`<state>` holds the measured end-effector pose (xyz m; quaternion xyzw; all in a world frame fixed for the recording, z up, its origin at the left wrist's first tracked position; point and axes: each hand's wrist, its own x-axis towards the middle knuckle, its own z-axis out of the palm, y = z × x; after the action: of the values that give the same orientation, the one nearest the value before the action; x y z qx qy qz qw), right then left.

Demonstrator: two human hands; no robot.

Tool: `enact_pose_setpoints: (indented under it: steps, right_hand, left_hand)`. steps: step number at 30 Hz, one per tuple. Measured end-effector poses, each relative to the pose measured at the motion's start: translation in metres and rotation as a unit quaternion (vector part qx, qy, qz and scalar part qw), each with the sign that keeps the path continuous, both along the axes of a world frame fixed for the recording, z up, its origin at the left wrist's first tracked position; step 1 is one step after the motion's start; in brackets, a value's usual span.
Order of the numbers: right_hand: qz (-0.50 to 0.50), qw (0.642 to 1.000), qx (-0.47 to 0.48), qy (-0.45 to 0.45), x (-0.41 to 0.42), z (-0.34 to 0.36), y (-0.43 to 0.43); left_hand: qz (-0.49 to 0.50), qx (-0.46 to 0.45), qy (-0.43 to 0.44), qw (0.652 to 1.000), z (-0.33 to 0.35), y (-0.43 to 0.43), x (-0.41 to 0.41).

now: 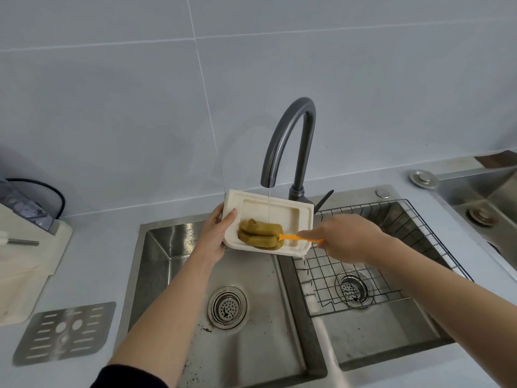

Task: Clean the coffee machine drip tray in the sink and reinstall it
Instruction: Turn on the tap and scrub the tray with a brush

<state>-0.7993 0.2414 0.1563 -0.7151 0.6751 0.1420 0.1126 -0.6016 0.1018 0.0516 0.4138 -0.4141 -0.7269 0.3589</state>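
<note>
The cream plastic drip tray [291, 212] is tilted toward me over the divider of the double sink [156, 264]. My left hand [216, 236] grips its left edge, thumb on the rim. My right hand [347, 238] holds the orange handle of a sponge brush [261, 235], whose olive-green sponge head lies inside the tray. A thin stream of water falls from the dark gooseneck faucet [291, 141] into the tray, and water drips from the tray's lower right corner.
The metal slotted drip grate [64, 333] lies on the counter at lower left. The cream coffee machine [25, 264] stands at the left edge. A wire rack [391, 275] sits in the right basin. Another steel basin [481, 197] is at far right.
</note>
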Motion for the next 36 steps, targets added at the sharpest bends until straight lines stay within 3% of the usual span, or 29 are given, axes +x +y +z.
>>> enact_pose_setpoints:
  steps: [6,24,31,36]
  right_hand:
    - [0.014,0.999,-0.014,0.044,-0.003,0.002,-0.007]
    - [0.038,0.998,-0.04,0.042,-0.007,-0.013,-0.009]
    - [0.001,0.998,-0.046,0.051,-0.009,-0.016,-0.007]
    - [-0.055,0.998,-0.033,-0.003,-0.006,-0.015,-0.006]
  left_hand:
    - [0.033,0.0,-0.015,0.999,0.005,-0.004,0.01]
    - [0.071,-0.023,-0.029,0.997,0.017,-0.009,0.033]
    - [0.098,-0.028,-0.032,0.994,0.017,-0.012,0.048]
    - [0.105,-0.053,-0.043,0.992,0.021,-0.011,0.049]
